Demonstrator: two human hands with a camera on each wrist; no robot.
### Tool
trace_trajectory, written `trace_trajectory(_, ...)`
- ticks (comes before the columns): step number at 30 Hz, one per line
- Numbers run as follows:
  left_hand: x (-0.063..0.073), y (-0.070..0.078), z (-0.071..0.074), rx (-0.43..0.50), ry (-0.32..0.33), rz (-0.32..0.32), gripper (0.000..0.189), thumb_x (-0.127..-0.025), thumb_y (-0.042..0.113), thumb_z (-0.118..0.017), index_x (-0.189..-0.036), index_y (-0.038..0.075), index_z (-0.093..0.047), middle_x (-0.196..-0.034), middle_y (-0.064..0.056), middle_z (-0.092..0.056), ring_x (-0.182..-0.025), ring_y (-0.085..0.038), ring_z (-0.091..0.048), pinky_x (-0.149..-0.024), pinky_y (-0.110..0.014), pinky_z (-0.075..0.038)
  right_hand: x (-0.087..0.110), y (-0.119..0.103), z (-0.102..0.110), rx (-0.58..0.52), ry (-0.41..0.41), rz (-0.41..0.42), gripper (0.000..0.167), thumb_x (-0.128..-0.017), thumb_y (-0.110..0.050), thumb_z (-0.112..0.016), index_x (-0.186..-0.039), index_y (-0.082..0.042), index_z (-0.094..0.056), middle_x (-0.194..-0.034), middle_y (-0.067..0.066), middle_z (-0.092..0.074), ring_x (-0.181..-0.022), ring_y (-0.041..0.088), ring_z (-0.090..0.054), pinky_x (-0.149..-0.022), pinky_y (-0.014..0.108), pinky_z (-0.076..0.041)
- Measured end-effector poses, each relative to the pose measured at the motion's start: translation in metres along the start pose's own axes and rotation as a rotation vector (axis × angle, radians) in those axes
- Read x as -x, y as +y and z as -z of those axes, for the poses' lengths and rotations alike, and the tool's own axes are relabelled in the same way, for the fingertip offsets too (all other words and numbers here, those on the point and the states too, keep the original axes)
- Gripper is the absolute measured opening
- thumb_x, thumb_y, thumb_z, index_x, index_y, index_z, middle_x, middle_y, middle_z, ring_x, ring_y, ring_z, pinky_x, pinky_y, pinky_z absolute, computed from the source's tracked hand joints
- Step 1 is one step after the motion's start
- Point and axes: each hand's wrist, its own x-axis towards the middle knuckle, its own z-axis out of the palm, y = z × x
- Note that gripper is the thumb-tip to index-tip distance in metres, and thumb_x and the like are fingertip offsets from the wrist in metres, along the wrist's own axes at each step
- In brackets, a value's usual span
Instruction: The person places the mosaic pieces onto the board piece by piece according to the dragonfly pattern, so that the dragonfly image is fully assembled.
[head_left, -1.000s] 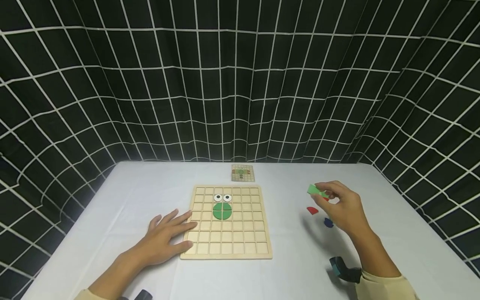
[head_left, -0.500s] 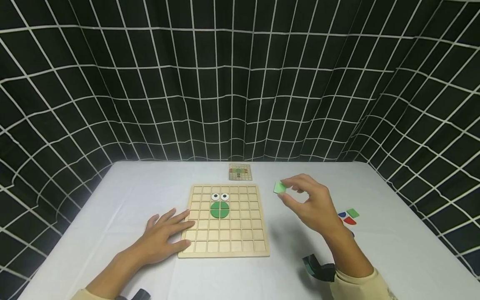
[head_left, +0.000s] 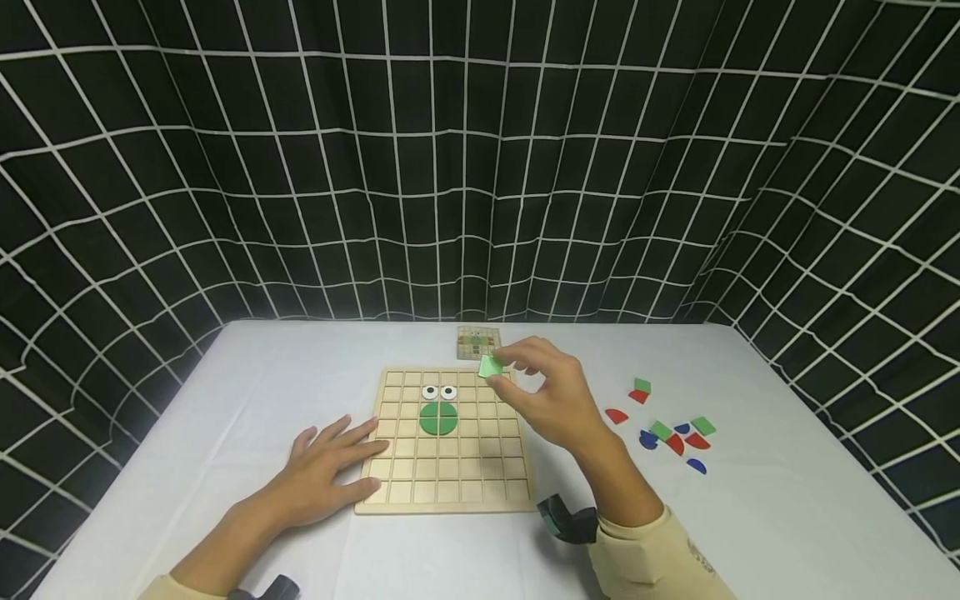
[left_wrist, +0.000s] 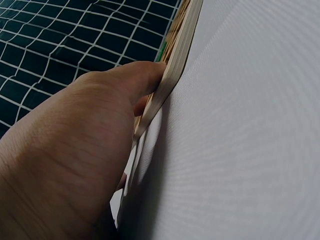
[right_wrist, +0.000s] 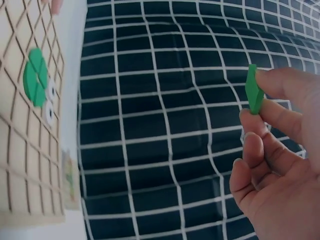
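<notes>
My right hand (head_left: 547, 396) pinches a green square tile (head_left: 490, 366) between thumb and fingertips, held above the far right corner of the wooden grid board (head_left: 480, 508). The right wrist view shows the tile (right_wrist: 254, 90) edge-on, with the other fingers loosely curled below it. Fingers spread, my left hand (head_left: 318, 475) rests at the board's left edge, fingertips on the frame; in the left wrist view the thumb (left_wrist: 145, 77) lies on the rim. On the board, green quarter pieces (head_left: 438, 418) form a circle beneath two round eye pieces (head_left: 430, 392).
A small pattern card (head_left: 477, 342) lies behind the board, partly overlapped by the right hand's tile. On the right of the white table (head_left: 300, 358), loose pieces lie scattered: green squares (head_left: 702, 426), red quarter pieces (head_left: 617, 415) and blue half-rounds (head_left: 697, 466). A dark gridded curtain (head_left: 450, 167) surrounds the table.
My right hand has carried the green square tile left from the loose pieces to over the board's far right corner. The left hand has stayed at the board's left edge.
</notes>
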Motion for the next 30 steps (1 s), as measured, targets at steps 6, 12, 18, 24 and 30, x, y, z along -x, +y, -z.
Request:
trace_trajectory(6,0.0,0.0,-0.001,0.001,-0.002,-0.01,0.052,-0.088,0.055,-0.062,-0.131,0.026,-0.062,-0.15,0.002,-0.039,-0.139,-0.038,-0.026,-0.104,-0.066,-0.005,-0.006,0.003,-0.026,-0.04,-0.054,-0.014,0.026,-0.079,-0.006,-0.078,-0.104,-0.006,-0.073,-0.101,-0.003,-0.068,-0.091,0.02,-0.06,-0.075,0.042,-0.05)
trace_trajectory(12,0.001,0.0,-0.001,-0.011,-0.004,-0.001,0.051,-0.088,0.055,-0.062,-0.131,0.027,-0.062,-0.15,0.003,-0.04,-0.139,-0.037,-0.026,-0.104,-0.067,-0.006,-0.011,0.006,-0.052,-0.049,-0.09,-0.037,0.023,-0.081,-0.009,-0.078,-0.103,-0.006,-0.072,-0.103,-0.001,-0.067,-0.09,0.02,-0.059,-0.076,0.04,-0.051)
trace_trajectory(18,0.001,-0.001,-0.001,-0.015,-0.011,-0.001,0.051,-0.088,0.056,-0.06,-0.131,0.028,-0.062,-0.15,0.003,-0.039,-0.139,-0.037,-0.025,-0.103,-0.067,-0.006,-0.015,0.01,-0.076,-0.015,-0.162,-0.11,0.023,-0.084,-0.013,-0.075,-0.105,-0.007,-0.072,-0.104,0.0,-0.067,-0.09,0.018,-0.059,-0.076,0.037,-0.051)
trace_trajectory(24,0.001,0.0,0.0,-0.007,-0.007,-0.015,0.05,-0.089,0.055,-0.061,-0.131,0.028,-0.062,-0.15,0.002,-0.039,-0.139,-0.038,-0.026,-0.103,-0.067,-0.006,-0.017,0.019,-0.097,-0.001,-0.25,-0.209,0.024,-0.087,-0.018,-0.072,-0.11,-0.009,-0.072,-0.104,-0.001,-0.067,-0.093,0.018,-0.06,-0.075,0.029,-0.05)
trace_trajectory(30,0.001,0.002,0.001,-0.006,-0.002,-0.023,0.051,-0.089,0.055,-0.06,-0.131,0.026,-0.062,-0.149,0.001,-0.041,-0.138,-0.039,-0.026,-0.102,-0.069,-0.008,-0.019,0.025,-0.113,0.017,-0.326,-0.324,0.028,-0.09,-0.023,-0.07,-0.114,-0.011,-0.071,-0.11,-0.003,-0.066,-0.101,0.02,-0.06,-0.078,0.03,-0.051)
